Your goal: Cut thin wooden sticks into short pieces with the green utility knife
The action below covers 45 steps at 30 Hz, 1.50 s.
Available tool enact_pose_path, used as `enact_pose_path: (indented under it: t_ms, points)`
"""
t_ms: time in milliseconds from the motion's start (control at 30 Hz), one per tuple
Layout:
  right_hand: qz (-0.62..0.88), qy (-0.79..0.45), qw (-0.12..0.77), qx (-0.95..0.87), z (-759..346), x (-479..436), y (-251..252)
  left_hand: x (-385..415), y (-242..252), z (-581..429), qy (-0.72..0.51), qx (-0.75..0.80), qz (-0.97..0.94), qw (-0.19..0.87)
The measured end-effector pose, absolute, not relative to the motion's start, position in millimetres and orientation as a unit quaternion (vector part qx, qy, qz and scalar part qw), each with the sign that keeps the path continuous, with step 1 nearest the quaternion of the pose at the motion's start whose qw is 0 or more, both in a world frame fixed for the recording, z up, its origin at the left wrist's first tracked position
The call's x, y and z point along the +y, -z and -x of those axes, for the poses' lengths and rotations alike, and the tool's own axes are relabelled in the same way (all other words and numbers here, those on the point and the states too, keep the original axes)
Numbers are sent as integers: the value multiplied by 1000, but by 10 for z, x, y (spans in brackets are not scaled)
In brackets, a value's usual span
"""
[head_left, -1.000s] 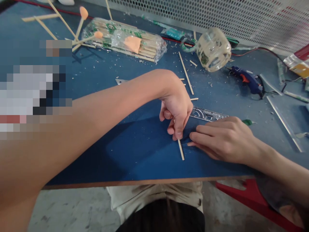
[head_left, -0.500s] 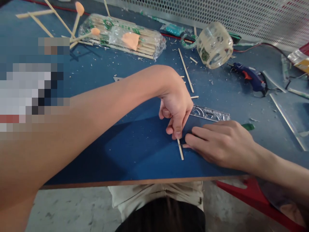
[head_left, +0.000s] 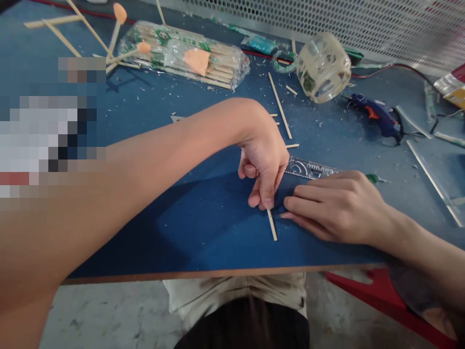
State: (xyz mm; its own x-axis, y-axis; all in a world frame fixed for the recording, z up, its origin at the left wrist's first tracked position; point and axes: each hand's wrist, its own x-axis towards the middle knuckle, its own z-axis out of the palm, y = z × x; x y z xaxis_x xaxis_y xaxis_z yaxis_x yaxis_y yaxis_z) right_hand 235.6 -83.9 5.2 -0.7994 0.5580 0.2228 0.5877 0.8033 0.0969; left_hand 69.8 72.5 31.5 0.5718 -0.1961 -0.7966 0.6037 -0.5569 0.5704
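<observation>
My left hand (head_left: 263, 169) is bent downward at the wrist, its thumb and fingers pinching the upper end of a thin wooden stick (head_left: 272, 225). The stick lies on the blue tabletop, its free end pointing towards the front edge. On the right, my right hand (head_left: 332, 206) is closed around a slim knife, mostly hidden by the fingers. Its narrow blade (head_left: 278, 215) reaches towards the stick; whether they touch I cannot tell. A green end (head_left: 372, 178), seemingly its handle, shows behind the knuckles. Just beyond both hands is a clear plastic ruler (head_left: 308, 167).
A plastic-wrapped bundle of sticks (head_left: 218, 68) lies at the back. A clear jar (head_left: 323, 68) and a blue glue gun (head_left: 378, 115) are at back right. Loose sticks (head_left: 279, 106) and shavings are scattered about. Stick pieces with orange ends (head_left: 120, 13) stand at back left.
My right hand has shifted slightly up and to the right, and the blade has drawn back across the stick. My left hand and the stick stay almost still.
</observation>
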Motion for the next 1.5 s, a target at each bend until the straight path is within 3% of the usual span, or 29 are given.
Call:
enact_pose_path:
  t_ms: [867, 1167, 1367, 1500]
  points:
    - [318, 106, 51, -941, -2237, -954, -49, 730, -310, -692, 429, 116, -777, 446]
    - [271, -5, 254, -928, -2450, -842, -151, 768, -320, -676, 432, 117, -773, 449]
    - [269, 12, 135, -953, -2399, -877, -108, 745, -298, -691, 447, 116, -757, 463]
    - [282, 36, 105, -953, -2383, -859, -20, 753, -291, -696, 446, 113, -758, 462]
